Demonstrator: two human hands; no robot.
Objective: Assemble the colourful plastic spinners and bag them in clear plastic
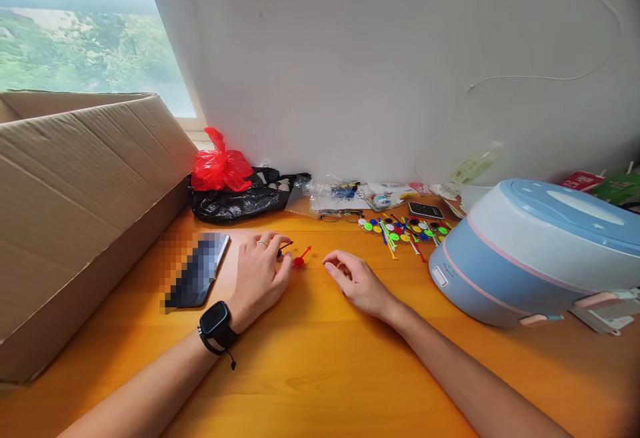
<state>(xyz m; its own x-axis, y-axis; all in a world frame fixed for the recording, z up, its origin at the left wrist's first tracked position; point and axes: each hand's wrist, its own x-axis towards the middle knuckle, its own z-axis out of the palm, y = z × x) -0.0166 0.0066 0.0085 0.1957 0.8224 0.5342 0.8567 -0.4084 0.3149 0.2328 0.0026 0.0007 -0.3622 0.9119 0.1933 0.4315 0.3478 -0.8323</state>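
My left hand [263,271], with a ring and a black watch [215,318] on the wrist, is closed around a small black arrow-tipped plastic piece [286,246] at the tabletop. The fingers hide part of that piece. Just right of the fingertips lies a red arrow-tipped piece [299,262] with a round disc at one end. My right hand [357,285] rests low over the table, to the right of the red piece. Its fingers are curled in, thumb near the index finger, and nothing shows between them.
Several coloured discs and sticks [395,230] lie at the back right, beside a blue lunch box [495,265]. A phone [207,278] lies left of my left hand. A cardboard box [90,205] borders the left. Red [220,168] and black bags [225,206] sit by the wall.
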